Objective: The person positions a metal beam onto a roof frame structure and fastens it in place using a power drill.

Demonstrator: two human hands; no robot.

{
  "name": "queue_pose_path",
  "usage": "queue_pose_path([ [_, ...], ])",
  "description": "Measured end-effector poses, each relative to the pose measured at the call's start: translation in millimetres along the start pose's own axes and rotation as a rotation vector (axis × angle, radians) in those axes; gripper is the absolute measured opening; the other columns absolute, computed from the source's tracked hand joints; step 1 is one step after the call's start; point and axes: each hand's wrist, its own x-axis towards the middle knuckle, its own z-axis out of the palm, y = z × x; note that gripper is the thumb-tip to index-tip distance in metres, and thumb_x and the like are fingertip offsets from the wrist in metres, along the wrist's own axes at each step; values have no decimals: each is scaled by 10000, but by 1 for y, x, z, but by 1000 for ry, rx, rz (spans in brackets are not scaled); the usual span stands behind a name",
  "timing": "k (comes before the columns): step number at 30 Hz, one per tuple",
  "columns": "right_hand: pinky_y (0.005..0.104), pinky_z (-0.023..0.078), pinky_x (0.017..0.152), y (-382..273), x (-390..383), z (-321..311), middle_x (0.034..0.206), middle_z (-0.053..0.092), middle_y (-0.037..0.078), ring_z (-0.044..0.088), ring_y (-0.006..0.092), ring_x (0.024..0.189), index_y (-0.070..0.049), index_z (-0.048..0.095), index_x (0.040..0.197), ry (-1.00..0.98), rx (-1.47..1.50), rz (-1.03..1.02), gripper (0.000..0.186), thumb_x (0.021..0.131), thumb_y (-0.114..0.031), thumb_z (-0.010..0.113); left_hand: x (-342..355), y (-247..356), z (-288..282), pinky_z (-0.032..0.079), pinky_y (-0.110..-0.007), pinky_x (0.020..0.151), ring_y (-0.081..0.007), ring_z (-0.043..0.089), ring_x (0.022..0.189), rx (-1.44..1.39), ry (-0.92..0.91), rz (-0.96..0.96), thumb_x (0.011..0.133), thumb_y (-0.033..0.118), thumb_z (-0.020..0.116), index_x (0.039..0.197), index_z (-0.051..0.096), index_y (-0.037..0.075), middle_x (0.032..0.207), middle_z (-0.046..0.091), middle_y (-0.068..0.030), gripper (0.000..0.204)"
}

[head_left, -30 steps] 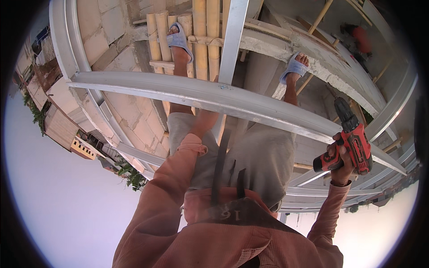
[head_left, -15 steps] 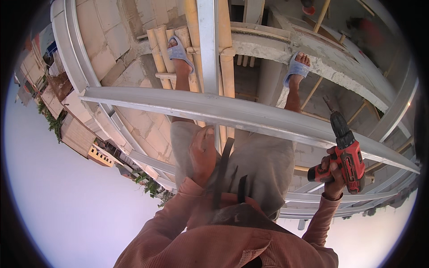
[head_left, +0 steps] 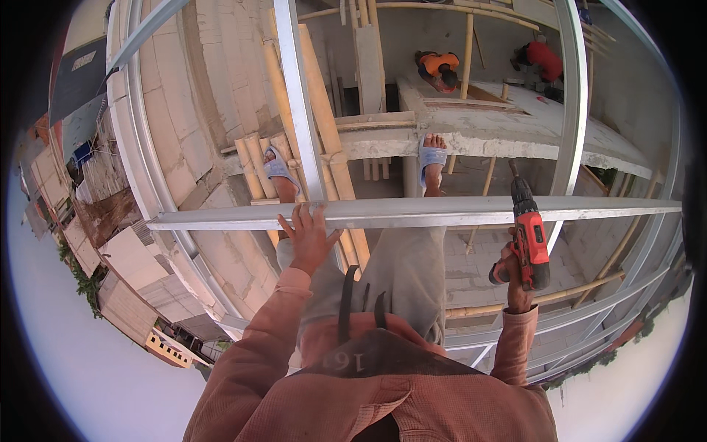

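Note:
My left hand (head_left: 309, 237) reaches to the horizontal silver metal beam (head_left: 412, 214), fingers spread, their tips at its near edge. My right hand (head_left: 518, 283) grips a red and black cordless drill (head_left: 534, 250), its bit pointing away from me, over the beam's right part. A vertical metal member (head_left: 294, 88) meets the horizontal beam just beyond my left fingers; another (head_left: 569, 110) crosses it at the right. My sandaled left foot (head_left: 281, 171) is on bamboo poles (head_left: 339, 169); my right foot (head_left: 433, 158) is on a rough concrete ledge (head_left: 501, 145).
Two co-workers, one in orange (head_left: 434, 66), one in red (head_left: 545, 60), work far below at upper right. Open gaps with bamboo props (head_left: 482, 214) lie beneath the frame. A pale block wall (head_left: 158, 103) runs at left, with rooftops (head_left: 103, 258) beyond.
The view has swung, bringing co-workers into clearer sight and levelling the beam. My left hand has risen from my lap to the beam, fingers spreading. The drill has moved left and up in the picture.

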Motion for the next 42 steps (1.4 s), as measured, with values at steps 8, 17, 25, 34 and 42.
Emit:
queue_pose_path([
  [8,249,423,566,7,0,-41,862,561,-13,518,67,675,-36,618,1239,137,-5,-99,304,953,-93,706,5,-11,15,4,-782,1158,-468,55,1551,128,-173,-141,928,352,713,1612,171,114,1650,106,-234,905],
  [17,294,534,657,43,72,-141,1090,695,90,619,121,740,-43,647,1204,110,229,-113,303,939,-174,712,16,-8,-2,-14,-758,1180,-432,19,1566,60,-288,-200,939,364,706,1621,164,183,1673,47,-196,890],
  [25,352,565,615,101,144,-180,1053,694,115,610,152,650,-68,577,1280,-279,907,111,478,994,-443,661,16,-22,3,24,-777,1167,-444,30,1562,42,-250,-174,929,302,738,1618,169,173,1659,76,-196,903],
  [34,364,574,643,109,164,-174,1033,699,104,618,154,643,-85,568,1280,-270,817,215,486,999,-473,652,12,-13,4,45,-788,1150,-432,98,1550,71,-201,-181,945,333,715,1609,202,154,1632,167,-211,857],
  [42,342,551,597,101,166,-172,1029,702,99,619,150,636,-100,571,1283,-305,782,273,513,1002,-525,627,12,-21,12,41,-779,1155,-428,93,1552,61,-167,-141,927,282,744,1609,193,183,1642,150,-208,882],
])
